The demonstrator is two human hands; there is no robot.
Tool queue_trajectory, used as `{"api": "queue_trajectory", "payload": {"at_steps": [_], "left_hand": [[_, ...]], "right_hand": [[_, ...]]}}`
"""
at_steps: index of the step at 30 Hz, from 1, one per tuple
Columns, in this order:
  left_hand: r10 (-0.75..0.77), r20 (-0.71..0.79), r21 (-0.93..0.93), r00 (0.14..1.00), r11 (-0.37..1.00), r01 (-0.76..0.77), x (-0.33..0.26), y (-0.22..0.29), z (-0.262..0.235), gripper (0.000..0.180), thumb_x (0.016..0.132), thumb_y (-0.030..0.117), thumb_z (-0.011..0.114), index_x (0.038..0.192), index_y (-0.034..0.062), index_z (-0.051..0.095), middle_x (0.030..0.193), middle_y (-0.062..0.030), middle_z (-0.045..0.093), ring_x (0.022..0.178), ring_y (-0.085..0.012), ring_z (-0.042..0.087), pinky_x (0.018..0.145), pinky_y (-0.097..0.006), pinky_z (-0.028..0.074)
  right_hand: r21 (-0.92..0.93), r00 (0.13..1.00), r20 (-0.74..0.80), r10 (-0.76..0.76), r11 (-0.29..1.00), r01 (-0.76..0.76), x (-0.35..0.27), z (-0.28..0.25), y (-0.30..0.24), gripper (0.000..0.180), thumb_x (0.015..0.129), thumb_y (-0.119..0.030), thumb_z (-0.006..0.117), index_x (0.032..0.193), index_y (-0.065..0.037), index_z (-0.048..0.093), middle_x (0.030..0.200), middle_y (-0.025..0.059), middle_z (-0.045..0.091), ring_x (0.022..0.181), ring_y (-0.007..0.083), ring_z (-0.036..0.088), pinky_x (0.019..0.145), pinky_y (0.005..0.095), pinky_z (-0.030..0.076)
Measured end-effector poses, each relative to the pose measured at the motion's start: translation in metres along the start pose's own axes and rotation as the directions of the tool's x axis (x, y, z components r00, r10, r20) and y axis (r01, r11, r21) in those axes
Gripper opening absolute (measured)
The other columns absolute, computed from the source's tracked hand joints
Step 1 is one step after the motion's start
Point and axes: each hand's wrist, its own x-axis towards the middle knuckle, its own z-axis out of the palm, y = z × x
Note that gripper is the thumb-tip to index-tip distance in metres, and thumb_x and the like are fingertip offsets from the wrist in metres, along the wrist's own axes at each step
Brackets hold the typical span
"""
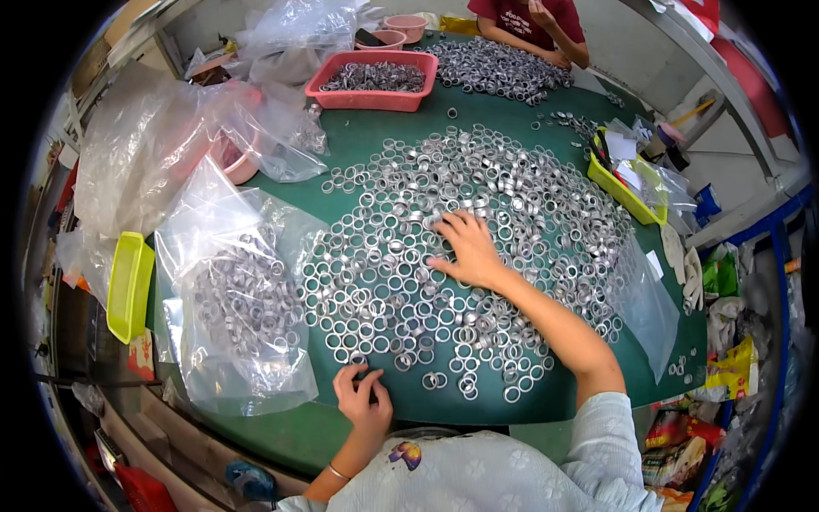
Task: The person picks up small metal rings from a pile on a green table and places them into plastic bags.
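Observation:
A broad spread of small silvery metal rings (375, 277) covers the middle of the green table (341, 141), mostly one layer deep, heaped in places toward the far side. Over the rings my right hand (471, 253) reaches out with its fingers apart, its fingertips touching some of them. My left hand (365, 399) is at the near edge of the spread, fingers bent in toward the thumb; whatever they may hold is hidden. To its left lies a clear plastic bag (192, 358) with many more rings inside.
A pink tray (371, 101) full of metal parts stands at the back, beside another heap of rings (495, 68), where a person in a dark red shirt (520, 15) sits. Yellow-green baskets (128, 290) flank both sides. Plastic bags crowd the left; white gloves (693, 277) lie right.

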Motion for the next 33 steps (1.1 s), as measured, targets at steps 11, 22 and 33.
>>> {"api": "queue_trajectory", "payload": {"at_steps": [11,22,33], "left_hand": [[-0.054,-0.028,-0.019,0.998,0.998,0.053,0.001,0.005,0.001,0.022,0.070,-0.009,0.060,0.088,0.0029,0.065,0.102,-0.0148,0.055,0.095,-0.0329,0.052,0.080,-0.038,0.043],[-0.070,-0.057,0.149,0.996,0.986,0.078,0.001,0.005,0.002,0.023,0.070,-0.007,0.059,0.088,0.0043,0.065,0.105,-0.0154,0.054,0.099,-0.0342,0.050,0.072,-0.035,0.044],[-0.024,-0.027,0.192,0.999,0.981,0.029,-0.001,0.005,0.005,0.024,0.070,-0.006,0.060,0.092,0.0032,0.064,0.108,-0.0167,0.053,0.101,-0.0350,0.049,0.082,-0.041,0.042]], "right_hand": [[0.304,0.962,-0.195,0.191,0.944,-0.126,-0.025,-0.068,0.035,0.024,0.080,-0.015,0.065,0.099,-0.002,0.064,0.104,0.0144,0.063,0.100,0.0310,0.058,0.090,0.0388,0.044],[-0.140,0.853,-0.123,0.507,0.842,-0.521,0.041,-0.029,0.165,0.056,0.082,-0.060,0.050,0.120,-0.020,0.060,0.135,0.0171,0.045,0.126,0.0371,0.038,0.101,0.0601,0.025],[-0.077,0.980,-0.107,0.169,0.981,-0.178,-0.019,-0.022,0.061,0.056,0.074,-0.058,0.063,0.105,-0.012,0.068,0.124,0.0228,0.048,0.112,0.0367,0.044,0.092,0.0482,0.035]]}}
